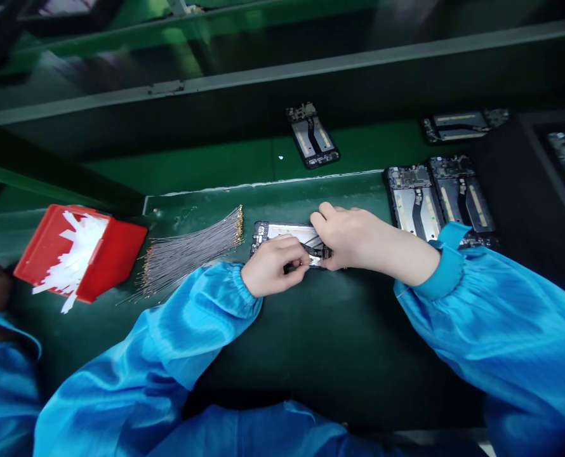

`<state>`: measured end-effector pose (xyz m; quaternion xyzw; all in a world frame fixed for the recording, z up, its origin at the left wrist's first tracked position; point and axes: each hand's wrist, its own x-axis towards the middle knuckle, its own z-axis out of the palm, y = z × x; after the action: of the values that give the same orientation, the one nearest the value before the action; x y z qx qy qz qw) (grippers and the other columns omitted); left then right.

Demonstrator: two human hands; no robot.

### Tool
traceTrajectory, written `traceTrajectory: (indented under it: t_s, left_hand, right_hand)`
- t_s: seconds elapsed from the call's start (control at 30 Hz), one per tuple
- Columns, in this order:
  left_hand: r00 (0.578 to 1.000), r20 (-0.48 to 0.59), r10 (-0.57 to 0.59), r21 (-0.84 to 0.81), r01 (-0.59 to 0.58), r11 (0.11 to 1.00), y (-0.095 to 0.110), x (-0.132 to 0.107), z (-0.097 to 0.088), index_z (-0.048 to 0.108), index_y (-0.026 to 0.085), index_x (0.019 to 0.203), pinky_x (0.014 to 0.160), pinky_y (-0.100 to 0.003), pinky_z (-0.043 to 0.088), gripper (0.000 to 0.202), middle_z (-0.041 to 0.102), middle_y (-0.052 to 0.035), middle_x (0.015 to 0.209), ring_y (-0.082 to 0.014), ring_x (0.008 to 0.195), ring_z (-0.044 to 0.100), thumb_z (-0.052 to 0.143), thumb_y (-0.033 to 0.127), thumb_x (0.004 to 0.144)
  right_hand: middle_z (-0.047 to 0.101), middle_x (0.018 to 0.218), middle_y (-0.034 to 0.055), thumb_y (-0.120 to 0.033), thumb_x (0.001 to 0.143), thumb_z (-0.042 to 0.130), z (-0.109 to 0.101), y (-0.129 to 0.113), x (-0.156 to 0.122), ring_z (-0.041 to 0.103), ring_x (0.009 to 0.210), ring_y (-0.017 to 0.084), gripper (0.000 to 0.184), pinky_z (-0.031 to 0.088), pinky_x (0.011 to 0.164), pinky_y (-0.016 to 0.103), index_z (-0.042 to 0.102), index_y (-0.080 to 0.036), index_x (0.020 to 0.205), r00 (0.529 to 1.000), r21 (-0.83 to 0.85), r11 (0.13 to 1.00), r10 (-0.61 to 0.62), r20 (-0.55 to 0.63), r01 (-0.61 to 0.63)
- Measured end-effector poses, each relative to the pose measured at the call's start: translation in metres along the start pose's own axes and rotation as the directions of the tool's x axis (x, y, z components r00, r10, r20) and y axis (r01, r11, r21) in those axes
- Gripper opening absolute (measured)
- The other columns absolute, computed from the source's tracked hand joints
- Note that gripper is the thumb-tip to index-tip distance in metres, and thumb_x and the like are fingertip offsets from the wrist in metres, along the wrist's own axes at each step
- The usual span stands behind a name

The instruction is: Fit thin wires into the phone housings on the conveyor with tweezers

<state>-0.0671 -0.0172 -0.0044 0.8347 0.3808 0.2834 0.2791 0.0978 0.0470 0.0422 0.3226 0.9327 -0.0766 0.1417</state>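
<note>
the opened phone (292, 230) lies on the tabletop (311, 336) before me. my right hand (350, 233), part-curled, grips its three o'clock end; my left hand (277, 263) is pinched over its six o'clock side, if on anything i cannot tell. thin cables (194, 251) lie at nine o'clock, another phone (312, 137) at twelve.

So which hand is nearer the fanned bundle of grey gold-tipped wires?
Left. The left hand is right of the bundle, at the flat black and silver phone body; the right hand is farther right, at that body's right end.
</note>
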Motion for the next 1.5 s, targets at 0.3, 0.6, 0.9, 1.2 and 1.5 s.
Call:
traceTrajectory:
  t_s: [0.3,0.6,0.9,1.2,1.5]
  left_hand:
    - [0.993,0.059,0.107,0.208,-0.117,0.971,0.003,-0.002,0.000,0.058,0.015,0.073,0.064,-0.027,0.040,0.012,0.055,-0.0036,0.069,-0.0140,0.067,0.045,0.047,0.016,0.076]
    - [0.984,0.141,0.107,0.526,-0.166,0.834,0.031,-0.028,0.012,0.056,0.013,0.103,0.066,-0.031,0.044,0.024,0.056,-0.0053,0.081,-0.0171,0.074,0.048,0.045,0.018,0.082]
    - [0.988,0.096,-0.121,0.631,0.034,0.775,0.013,0.012,0.016,0.048,0.013,0.119,0.075,-0.037,0.045,0.039,0.052,-0.0111,0.098,-0.0232,0.089,0.048,0.045,0.029,0.084]
    - [0.940,-0.140,-0.312,0.683,0.320,0.657,-0.024,0.028,-0.050,0.047,0.011,0.119,0.092,-0.045,0.038,0.044,0.041,-0.0175,0.123,-0.0306,0.113,0.040,0.053,0.031,0.080]
    - [0.928,-0.123,-0.351,0.618,0.349,0.705,-0.017,-0.050,-0.088,0.052,0.015,0.095,0.080,-0.033,0.045,0.021,0.052,-0.0068,0.092,-0.0195,0.088,0.050,0.044,0.031,0.084]
  right_hand:
    - [0.051,0.096,0.0128,-0.028,0.060,0.064,-0.014,-0.010,0.001,0.055,0.074,0.024,0.047,0.038,0.054,0.032,0.046,-0.013,0.100,0.986,0.046,0.995,0.086,0.143,-0.094]
    - [0.040,0.117,0.0227,-0.051,0.072,0.055,0.003,0.059,0.063,0.039,0.108,0.040,0.064,0.041,0.073,0.044,0.044,-0.005,0.114,0.810,0.209,0.898,0.439,-0.389,-0.386]
    - [0.054,0.098,0.0203,-0.048,0.064,0.062,0.008,0.091,0.097,0.046,0.097,0.037,0.057,0.041,0.067,0.044,0.054,-0.006,0.102,0.647,0.296,0.779,0.625,-0.437,-0.553]
    - [0.053,0.086,0.0156,-0.056,0.071,0.048,0.009,0.076,0.013,0.046,0.087,0.033,0.054,0.040,0.060,0.038,0.056,-0.013,0.103,0.711,0.202,0.844,0.528,-0.465,-0.496]
    - [0.051,0.086,0.0218,-0.062,0.079,0.031,0.045,0.009,-0.034,0.044,0.082,0.034,0.070,0.033,0.049,0.033,0.051,-0.004,0.113,0.805,-0.049,0.901,0.359,-0.472,-0.431]
